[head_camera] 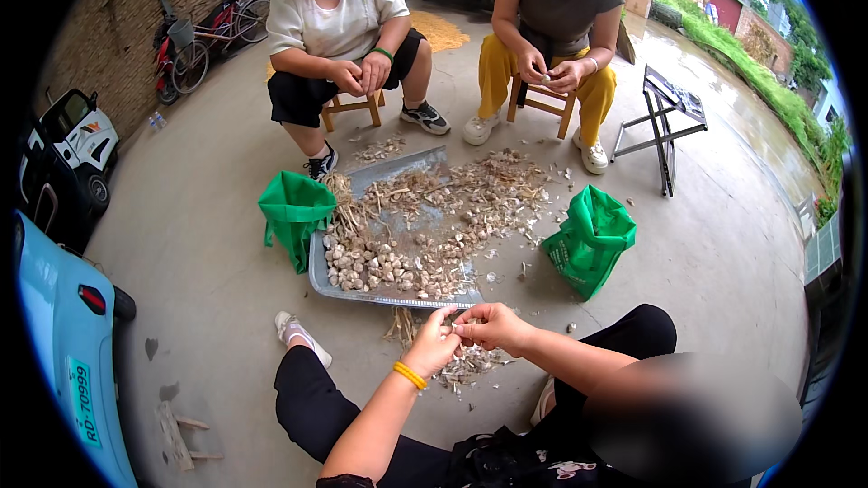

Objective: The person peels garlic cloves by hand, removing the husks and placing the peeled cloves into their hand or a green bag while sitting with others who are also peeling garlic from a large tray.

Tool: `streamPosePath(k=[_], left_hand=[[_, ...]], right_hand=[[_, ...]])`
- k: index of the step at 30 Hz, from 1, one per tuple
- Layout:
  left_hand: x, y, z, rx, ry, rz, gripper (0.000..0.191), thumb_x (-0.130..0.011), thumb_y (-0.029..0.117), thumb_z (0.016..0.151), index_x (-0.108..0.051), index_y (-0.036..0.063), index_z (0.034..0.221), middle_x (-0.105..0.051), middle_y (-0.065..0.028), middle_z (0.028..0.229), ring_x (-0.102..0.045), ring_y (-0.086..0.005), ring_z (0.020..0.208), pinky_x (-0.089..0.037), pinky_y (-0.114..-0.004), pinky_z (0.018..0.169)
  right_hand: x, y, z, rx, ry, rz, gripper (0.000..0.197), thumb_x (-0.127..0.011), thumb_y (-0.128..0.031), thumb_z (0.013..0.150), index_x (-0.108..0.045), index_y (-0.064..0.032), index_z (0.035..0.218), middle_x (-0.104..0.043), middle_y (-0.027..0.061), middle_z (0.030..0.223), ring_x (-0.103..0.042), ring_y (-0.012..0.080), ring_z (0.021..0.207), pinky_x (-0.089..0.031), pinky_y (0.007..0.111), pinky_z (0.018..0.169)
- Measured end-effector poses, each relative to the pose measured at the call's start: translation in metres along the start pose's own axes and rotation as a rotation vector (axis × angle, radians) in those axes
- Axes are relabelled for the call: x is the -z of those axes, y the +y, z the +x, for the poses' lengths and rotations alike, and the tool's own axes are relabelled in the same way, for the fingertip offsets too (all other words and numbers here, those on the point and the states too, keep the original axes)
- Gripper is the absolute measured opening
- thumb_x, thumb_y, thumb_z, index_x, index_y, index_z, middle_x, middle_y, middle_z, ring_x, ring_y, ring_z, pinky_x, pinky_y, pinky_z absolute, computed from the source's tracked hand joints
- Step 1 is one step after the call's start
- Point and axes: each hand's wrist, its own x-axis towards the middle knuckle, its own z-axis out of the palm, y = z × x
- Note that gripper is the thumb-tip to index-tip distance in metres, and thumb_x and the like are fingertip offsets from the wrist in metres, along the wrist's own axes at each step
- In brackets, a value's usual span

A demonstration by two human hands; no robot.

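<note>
My left hand [434,344], with a yellow band at its wrist, meets my right hand [498,329] just past the tray's near edge. Pinched between the fingers of both is a small pale piece of garlic [455,328], mostly hidden by them. Before me a shallow metal tray [400,299] holds many garlic bulbs [366,268], with dried stalks [344,207] piled at its left. Loose skins and broken garlic [502,183] spread over its far right side and onto the floor. More papery skins [468,367] lie on the concrete under my hands.
Open green bags stand left [296,213] and right [590,244] of the tray. Two people sit opposite on wooden stools [356,108]; the right one handles a small pale piece. A folding stool [661,125] stands right, a low wooden stool [178,435] and blue vehicle [68,325] left.
</note>
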Motion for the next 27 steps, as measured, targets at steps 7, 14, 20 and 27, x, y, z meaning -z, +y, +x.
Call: streamPosePath(k=[7,14,20,27], left_hand=[[0.000,-0.009,0.004,-0.049,0.067,-0.023,0.020,-0.056,0.010,0.082,-0.048,0.0009,0.098,-0.059,-0.0068,0.073,-0.052,-0.0069,0.055,-0.038,-0.017,0.042],[0.002,-0.005,0.001,-0.013,0.099,-0.161,0.009,-0.058,0.009,0.081,-0.054,0.0010,0.084,-0.059,-0.0055,0.068,-0.052,-0.0061,0.053,-0.038,-0.015,0.042],[0.000,-0.006,0.001,-0.018,0.094,-0.210,0.009,-0.057,0.009,0.081,-0.055,0.0016,0.084,-0.059,-0.0053,0.069,-0.051,-0.0062,0.054,-0.038,-0.016,0.043],[-0.001,-0.009,0.000,-0.043,0.105,-0.283,0.009,-0.056,0.010,0.082,-0.054,0.0021,0.084,-0.059,-0.0053,0.071,-0.051,-0.0066,0.056,-0.038,-0.017,0.046]], right_hand=[[0.010,0.007,0.004,0.005,-0.037,0.096,0.018,-0.064,-0.020,0.078,-0.056,-0.0044,0.083,-0.056,0.0014,0.065,-0.050,0.0056,0.055,-0.037,0.018,0.044],[0.001,-0.005,-0.001,0.059,-0.022,0.077,0.022,-0.067,-0.016,0.075,-0.052,-0.0051,0.086,-0.056,0.0021,0.065,-0.046,0.0049,0.051,-0.034,0.018,0.042],[0.005,-0.002,0.000,0.067,-0.054,0.056,0.021,-0.068,-0.013,0.074,-0.050,-0.0057,0.084,-0.056,0.0018,0.063,-0.047,0.0046,0.050,-0.035,0.018,0.042],[0.005,0.001,0.000,0.128,-0.055,0.142,0.019,-0.066,-0.008,0.074,-0.050,-0.0047,0.084,-0.056,0.0029,0.065,-0.046,0.0052,0.050,-0.035,0.018,0.043]])
